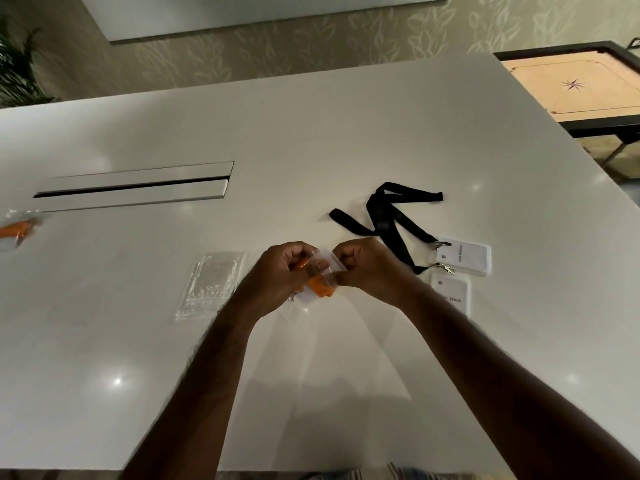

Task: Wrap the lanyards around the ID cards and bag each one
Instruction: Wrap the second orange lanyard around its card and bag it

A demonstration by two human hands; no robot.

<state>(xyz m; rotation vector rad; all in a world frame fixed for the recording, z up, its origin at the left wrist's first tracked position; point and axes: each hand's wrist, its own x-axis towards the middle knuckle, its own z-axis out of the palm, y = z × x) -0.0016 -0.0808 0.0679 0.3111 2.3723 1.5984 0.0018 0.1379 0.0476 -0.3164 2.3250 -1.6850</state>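
Over the middle of the white table, my left hand and my right hand pinch a small clear bag between them. An ID card wrapped in an orange lanyard hangs partly in the bag, its white card edge showing below. To the right lie two white ID cards clipped to black lanyards, loose and tangled. A stack of empty clear bags lies left of my hands. At the far left edge rests a bagged orange-lanyard card.
A long cable slot with a raised lid is set into the table at the back left. A carrom board on a dark stand is beyond the table's right corner. A plant stands at the far left.
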